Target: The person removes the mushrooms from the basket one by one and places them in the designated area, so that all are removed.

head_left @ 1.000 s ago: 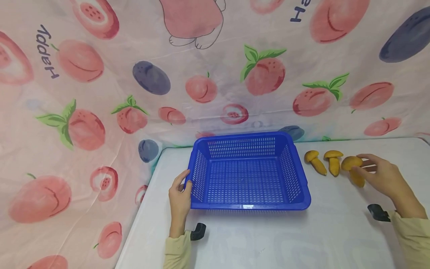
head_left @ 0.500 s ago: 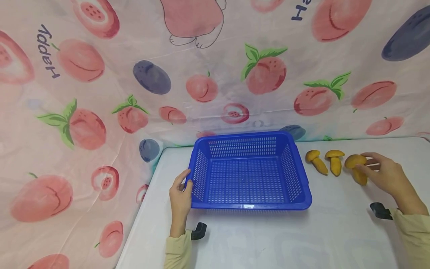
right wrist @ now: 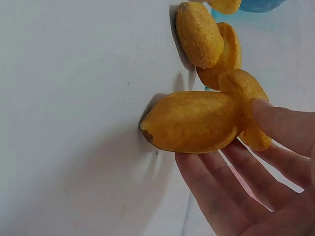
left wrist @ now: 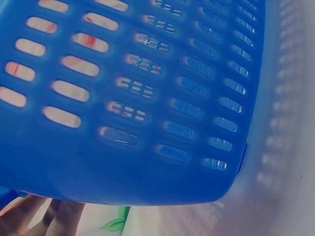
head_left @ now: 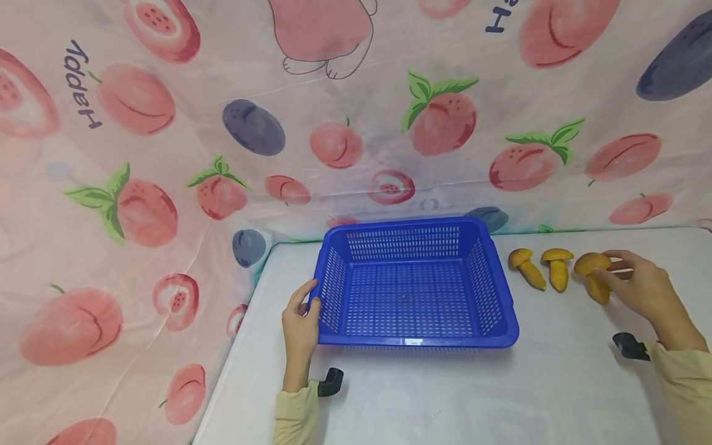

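Observation:
A blue plastic basket (head_left: 411, 342) with slotted walls stands on the white table. My left hand (head_left: 300, 324) grips its left rim, thumb on the near side; in the left wrist view the fingers (left wrist: 64, 219) show past the edge of the basket wall (left wrist: 123, 182). At the right, my right hand (head_left: 639, 284) holds a yellow-brown toy-like mushroom (head_left: 595, 272) by its cap, thumb on one side and fingers on the other. Its stem (right wrist: 192, 123) points toward the person, tip close to the tabletop. Two similar mushrooms, one (head_left: 526, 269) nearer the basket and another (head_left: 557, 269), lie in a row beside it.
A fruit-print cloth (head_left: 334, 111) hangs behind and to the left of the white table (head_left: 434, 395). Black wrist mounts (head_left: 630, 346) sit at both sleeves. The basket's right rim stands close to the nearest mushroom.
My right hand has shifted the held mushroom slightly right, widening the gap to the other two mushrooms. The left hand stays on the basket rim.

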Demonstrator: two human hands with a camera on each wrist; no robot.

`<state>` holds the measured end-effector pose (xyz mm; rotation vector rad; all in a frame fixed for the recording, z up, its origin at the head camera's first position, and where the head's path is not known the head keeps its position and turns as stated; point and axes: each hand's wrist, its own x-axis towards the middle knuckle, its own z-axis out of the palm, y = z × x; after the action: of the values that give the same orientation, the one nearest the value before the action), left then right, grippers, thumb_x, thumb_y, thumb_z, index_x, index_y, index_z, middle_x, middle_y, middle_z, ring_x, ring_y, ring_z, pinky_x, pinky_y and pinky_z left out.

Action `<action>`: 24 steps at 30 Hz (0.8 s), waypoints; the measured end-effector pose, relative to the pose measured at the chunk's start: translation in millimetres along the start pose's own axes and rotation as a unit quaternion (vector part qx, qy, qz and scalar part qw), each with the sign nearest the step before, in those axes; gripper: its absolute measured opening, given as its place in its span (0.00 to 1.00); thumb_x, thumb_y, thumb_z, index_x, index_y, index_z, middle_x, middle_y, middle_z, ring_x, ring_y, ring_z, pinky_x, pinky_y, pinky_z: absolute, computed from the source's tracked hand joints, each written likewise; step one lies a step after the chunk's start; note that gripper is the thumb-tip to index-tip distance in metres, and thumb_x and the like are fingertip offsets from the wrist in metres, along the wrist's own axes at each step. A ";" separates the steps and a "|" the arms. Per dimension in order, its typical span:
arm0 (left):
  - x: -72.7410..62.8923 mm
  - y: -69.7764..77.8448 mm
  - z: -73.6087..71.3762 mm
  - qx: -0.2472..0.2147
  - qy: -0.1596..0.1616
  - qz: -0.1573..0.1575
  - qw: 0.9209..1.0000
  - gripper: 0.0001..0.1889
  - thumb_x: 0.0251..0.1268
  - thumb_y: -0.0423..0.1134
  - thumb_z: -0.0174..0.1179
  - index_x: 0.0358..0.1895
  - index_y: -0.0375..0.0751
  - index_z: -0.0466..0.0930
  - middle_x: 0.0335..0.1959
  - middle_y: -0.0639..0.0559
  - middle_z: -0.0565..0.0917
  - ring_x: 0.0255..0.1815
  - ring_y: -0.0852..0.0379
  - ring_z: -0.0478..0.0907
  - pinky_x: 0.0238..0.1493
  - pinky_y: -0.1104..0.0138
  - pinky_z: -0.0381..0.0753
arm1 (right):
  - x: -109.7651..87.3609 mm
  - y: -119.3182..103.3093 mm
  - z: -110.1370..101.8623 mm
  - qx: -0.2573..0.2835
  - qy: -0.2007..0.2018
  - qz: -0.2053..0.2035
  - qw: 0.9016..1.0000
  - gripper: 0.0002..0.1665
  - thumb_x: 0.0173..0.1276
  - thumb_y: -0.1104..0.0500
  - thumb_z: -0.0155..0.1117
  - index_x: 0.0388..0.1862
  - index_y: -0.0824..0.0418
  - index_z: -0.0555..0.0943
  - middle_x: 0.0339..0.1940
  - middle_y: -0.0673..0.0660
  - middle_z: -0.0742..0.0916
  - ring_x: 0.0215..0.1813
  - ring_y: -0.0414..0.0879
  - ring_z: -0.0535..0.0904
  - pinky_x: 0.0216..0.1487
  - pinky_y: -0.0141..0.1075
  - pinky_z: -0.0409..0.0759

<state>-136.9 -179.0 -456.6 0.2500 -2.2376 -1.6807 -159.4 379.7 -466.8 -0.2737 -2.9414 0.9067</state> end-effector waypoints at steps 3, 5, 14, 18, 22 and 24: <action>0.2 -0.2 0.2 0.001 0.000 0.002 1.000 0.19 0.70 0.29 0.54 0.61 0.44 0.81 0.66 0.49 0.77 0.44 0.46 0.81 0.49 0.74 0.76 | 1.4 1.6 -0.5 0.002 0.000 0.003 1.000 0.34 0.74 0.55 0.60 0.64 0.79 0.63 0.53 0.85 0.74 0.51 0.79 0.73 0.38 0.59 0.82; 0.0 -0.2 0.0 0.000 0.001 0.002 1.000 0.19 0.69 0.29 0.54 0.61 0.44 0.81 0.66 0.49 0.77 0.44 0.46 0.81 0.48 0.74 0.76 | 2.5 2.7 -0.9 0.004 -0.002 0.006 1.000 0.34 0.74 0.54 0.60 0.64 0.80 0.63 0.52 0.85 0.74 0.51 0.79 0.73 0.38 0.59 0.81; -0.2 -1.9 -0.6 -0.002 0.001 0.007 1.000 0.19 0.69 0.29 0.54 0.61 0.43 0.81 0.66 0.48 0.77 0.44 0.45 0.81 0.46 0.76 0.76 | 7.9 2.6 -2.9 0.008 0.001 0.011 1.000 0.35 0.74 0.53 0.60 0.63 0.79 0.63 0.52 0.85 0.74 0.51 0.80 0.73 0.38 0.58 0.82; -0.5 -1.0 -0.5 -0.006 0.000 0.009 1.000 0.19 0.69 0.29 0.54 0.61 0.43 0.81 0.66 0.48 0.77 0.44 0.45 0.81 0.46 0.76 0.76 | 9.4 1.6 -3.3 0.010 -0.002 0.022 1.000 0.34 0.74 0.54 0.59 0.64 0.80 0.61 0.53 0.84 0.73 0.52 0.79 0.72 0.40 0.58 0.81; -0.3 -1.0 -0.5 -0.010 -0.002 0.011 1.000 0.19 0.69 0.29 0.54 0.61 0.43 0.81 0.66 0.48 0.77 0.44 0.44 0.81 0.44 0.75 0.77 | 11.4 1.0 -3.3 0.012 -0.002 0.030 0.999 0.34 0.75 0.55 0.58 0.65 0.79 0.61 0.54 0.84 0.72 0.53 0.79 0.71 0.42 0.60 0.80; -0.2 -1.2 -0.6 -0.013 -0.002 0.011 1.000 0.19 0.69 0.29 0.55 0.61 0.43 0.81 0.66 0.48 0.77 0.44 0.44 0.81 0.43 0.75 0.77 | 12.7 1.2 -3.4 0.012 0.000 0.029 1.000 0.33 0.75 0.55 0.57 0.65 0.79 0.61 0.54 0.84 0.72 0.53 0.79 0.71 0.42 0.60 0.80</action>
<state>-136.6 -179.9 -457.6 0.2148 -2.2131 -1.6986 -171.3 384.8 -464.7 -0.3598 -2.9343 0.9495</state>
